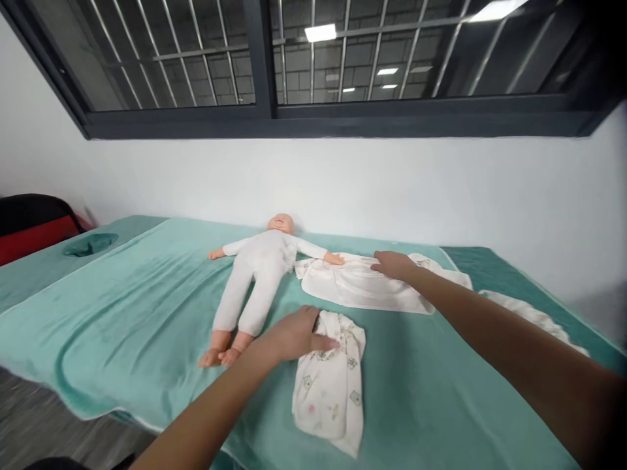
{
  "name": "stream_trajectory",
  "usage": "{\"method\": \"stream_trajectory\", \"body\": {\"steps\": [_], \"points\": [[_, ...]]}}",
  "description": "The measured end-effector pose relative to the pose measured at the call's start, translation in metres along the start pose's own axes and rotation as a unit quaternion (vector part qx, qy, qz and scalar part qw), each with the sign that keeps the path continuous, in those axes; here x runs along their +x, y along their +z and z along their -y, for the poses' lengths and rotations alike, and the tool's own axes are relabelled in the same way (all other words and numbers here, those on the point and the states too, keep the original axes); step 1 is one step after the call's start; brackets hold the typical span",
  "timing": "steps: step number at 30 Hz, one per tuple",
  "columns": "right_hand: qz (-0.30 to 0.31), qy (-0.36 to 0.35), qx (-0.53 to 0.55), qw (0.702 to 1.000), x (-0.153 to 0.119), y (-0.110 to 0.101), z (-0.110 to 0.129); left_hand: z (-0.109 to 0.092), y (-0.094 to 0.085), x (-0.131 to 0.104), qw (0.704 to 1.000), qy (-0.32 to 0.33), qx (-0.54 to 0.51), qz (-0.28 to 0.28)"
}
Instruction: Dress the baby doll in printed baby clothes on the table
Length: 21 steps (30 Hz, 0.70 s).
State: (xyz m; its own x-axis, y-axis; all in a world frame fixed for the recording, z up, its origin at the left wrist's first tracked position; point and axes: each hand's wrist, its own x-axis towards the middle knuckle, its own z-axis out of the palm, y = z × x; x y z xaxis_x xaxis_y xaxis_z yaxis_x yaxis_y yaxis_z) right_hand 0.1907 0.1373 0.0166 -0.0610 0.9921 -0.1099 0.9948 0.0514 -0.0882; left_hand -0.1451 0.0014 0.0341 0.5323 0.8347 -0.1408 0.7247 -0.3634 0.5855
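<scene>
My left hand (296, 334) is on the upper left corner of a folded white baby garment (328, 398) with small printed figures. Its thumb lies across the cloth and its fingers curl at the edge. Farther back, my right hand (396, 266) rests on a spread white baby garment (360, 286), fingers stretched out to the left. A baby doll (264, 251) in a white bodysuit lies on its back to the left, arms spread. One doll hand touches the spread garment.
A green sheet (132, 313) covers the bed, which has a face hole (91, 245) at the left. Another white cloth (531, 313) lies at the right, partly behind my right arm. A red and black object (36, 228) stands far left. A barred window (274, 121) is above.
</scene>
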Motion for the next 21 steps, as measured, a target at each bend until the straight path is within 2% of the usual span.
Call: {"method": "stream_trajectory", "body": {"steps": [2,5,8,11,14,16,18,21], "points": [[-0.013,-0.018,-0.027,0.999,-0.019,-0.014,-0.007,-0.017,0.015,0.003,0.999,0.034,-0.012,0.019],[-0.048,-0.049,-0.044,0.997,-0.047,-0.039,-0.009,-0.041,0.024,0.012,0.995,0.084,-0.026,-0.036],[-0.081,-0.095,-0.038,0.991,-0.082,-0.065,-0.006,-0.067,0.026,0.023,0.984,0.132,-0.054,-0.106],[-0.112,-0.153,-0.014,0.982,-0.127,-0.089,0.003,-0.095,0.026,0.033,0.970,0.180,-0.063,-0.154],[-0.127,-0.261,0.057,0.955,-0.178,-0.112,0.014,-0.120,0.023,0.040,0.959,0.222,-0.046,-0.169],[-0.114,-0.303,0.096,0.941,-0.211,-0.126,0.021,-0.133,0.020,0.043,0.956,0.245,-0.016,-0.163],[-0.085,-0.320,0.113,0.937,-0.240,-0.137,0.023,-0.143,0.017,0.042,0.943,0.268,0.038,-0.192],[-0.035,-0.248,0.136,0.958,-0.271,-0.147,0.017,-0.157,0.010,0.033,0.914,0.301,0.105,-0.250]]}}
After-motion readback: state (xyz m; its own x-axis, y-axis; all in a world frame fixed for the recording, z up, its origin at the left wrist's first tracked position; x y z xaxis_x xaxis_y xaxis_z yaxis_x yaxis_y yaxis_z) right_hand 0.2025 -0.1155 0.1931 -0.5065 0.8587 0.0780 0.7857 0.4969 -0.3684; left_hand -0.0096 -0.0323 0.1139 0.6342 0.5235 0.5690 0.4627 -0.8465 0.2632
